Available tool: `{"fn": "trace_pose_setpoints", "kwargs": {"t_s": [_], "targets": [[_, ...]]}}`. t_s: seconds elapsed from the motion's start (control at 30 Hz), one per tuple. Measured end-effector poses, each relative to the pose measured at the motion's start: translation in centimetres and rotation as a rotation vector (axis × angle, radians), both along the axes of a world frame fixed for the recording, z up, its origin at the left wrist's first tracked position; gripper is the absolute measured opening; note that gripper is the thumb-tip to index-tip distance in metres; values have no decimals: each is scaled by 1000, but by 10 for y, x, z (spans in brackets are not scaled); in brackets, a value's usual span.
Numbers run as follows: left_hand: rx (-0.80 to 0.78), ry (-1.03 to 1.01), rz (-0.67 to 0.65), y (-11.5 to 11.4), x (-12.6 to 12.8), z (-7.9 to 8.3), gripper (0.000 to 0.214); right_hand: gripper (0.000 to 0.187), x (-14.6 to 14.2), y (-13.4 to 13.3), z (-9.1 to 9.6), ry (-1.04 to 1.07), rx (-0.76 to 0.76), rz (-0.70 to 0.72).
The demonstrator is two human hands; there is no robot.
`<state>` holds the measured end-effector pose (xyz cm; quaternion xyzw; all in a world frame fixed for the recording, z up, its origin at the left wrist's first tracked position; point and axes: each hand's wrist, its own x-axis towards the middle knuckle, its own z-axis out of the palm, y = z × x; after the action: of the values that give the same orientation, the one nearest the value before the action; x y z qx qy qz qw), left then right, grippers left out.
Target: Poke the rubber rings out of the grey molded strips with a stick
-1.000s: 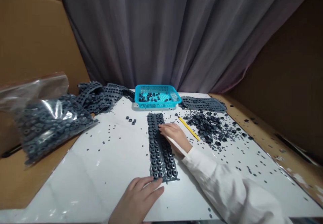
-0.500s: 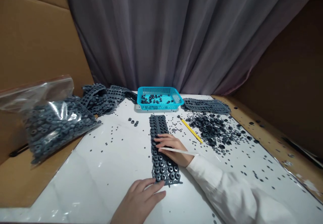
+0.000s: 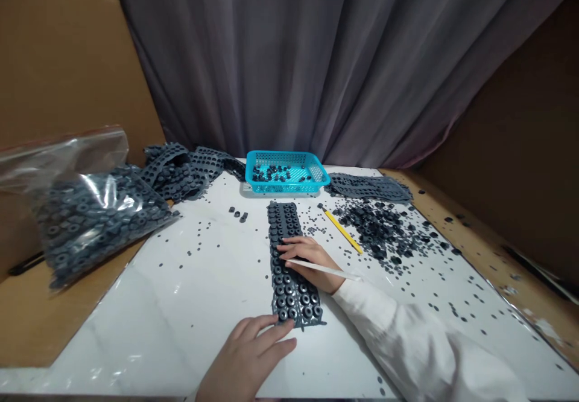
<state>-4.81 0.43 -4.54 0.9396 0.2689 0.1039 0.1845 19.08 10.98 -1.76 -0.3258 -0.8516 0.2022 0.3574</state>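
Note:
A dark grey rubber sheet of ring-shaped parts (image 3: 309, 312) lies lengthwise in front of me on the white tabletop. My right hand (image 3: 312, 263) is closed round a slim white stick (image 3: 323, 269) and rests over the middle of the sheet. Under its fingers, the stick's tip is hidden. My left hand (image 3: 253, 350) lies at the sheet's near left corner, fingers stretched out and fingertips touching the edge. Beyond the sheet stands a turquoise basket (image 3: 289, 189) with small dark parts in it. Several loose dark parts (image 3: 237, 213) lie left of the sheet's far end.
At left sits a clear zip bag (image 3: 104, 215) full of grey parts, with perforated sheets (image 3: 185, 172) behind it. A yellow tool (image 3: 342, 232), a heap of black bits (image 3: 377, 227) and another flat sheet (image 3: 371, 188) are at right. Cardboard walls and a grey curtain (image 3: 289, 58) enclose the table.
The whole view has shifted slightly, with things sitting a little higher in the picture. Both hands keep nearly the same places on the sheet, and the white stick stays in the right hand.

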Motion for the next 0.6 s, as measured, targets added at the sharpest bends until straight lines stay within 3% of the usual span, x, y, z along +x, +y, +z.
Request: {"fn": "trace_pose_setpoints", "kwargs": {"t_s": [0.23,0.43,0.53,0.6], "targets": [[6,18,-13,1,3,10,59,12,-1,7,1,-94,83,5],[6,37,1,-1,2,-2,63,17,-2,19,5,-294,242,46],[12,27,-3,-1,1,-4,63,21,-1,27,4,-318,291,-15],[19,17,-7,-1,1,-2,61,21,4,32,4,-285,290,-131]]}}
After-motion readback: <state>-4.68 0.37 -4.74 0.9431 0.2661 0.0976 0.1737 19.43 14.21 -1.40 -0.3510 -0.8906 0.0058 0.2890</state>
